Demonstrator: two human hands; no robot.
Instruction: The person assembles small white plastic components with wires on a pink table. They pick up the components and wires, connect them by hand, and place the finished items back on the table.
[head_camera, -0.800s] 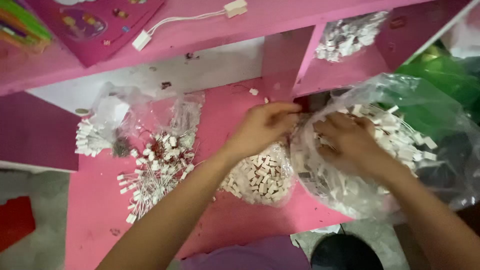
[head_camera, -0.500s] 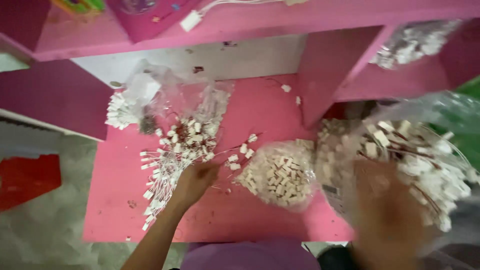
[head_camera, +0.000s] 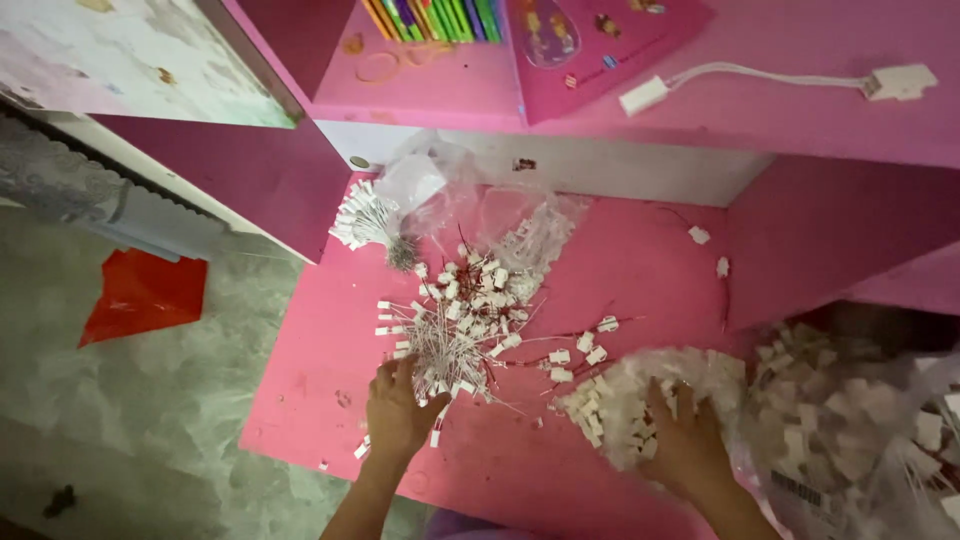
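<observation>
Left grip (head_camera: 398, 408) closing on wired connectors (head_camera: 450, 325) at nine o'clock — right grip (head_camera: 680, 440) flat, fingers apart, on connector bag (head_camera: 625, 395).

Wired connectors and loose plugs on the pink desk.
Wire pile (head_camera: 450, 335) lies tangled, white ends splayed; plug heap (head_camera: 620, 405) sits just right of it.

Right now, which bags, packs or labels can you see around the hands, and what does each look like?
Small clear bag: under the right hand, full of white connectors.
Large clear bag: far right, bulging with white parts, with a white barcode label low on it.
Crumpled clear bag: back of the pink desk, nearly flat.
Pink flat pack: on the upper shelf, with a clear blister.
Left hand: on loose wired connectors.
</observation>
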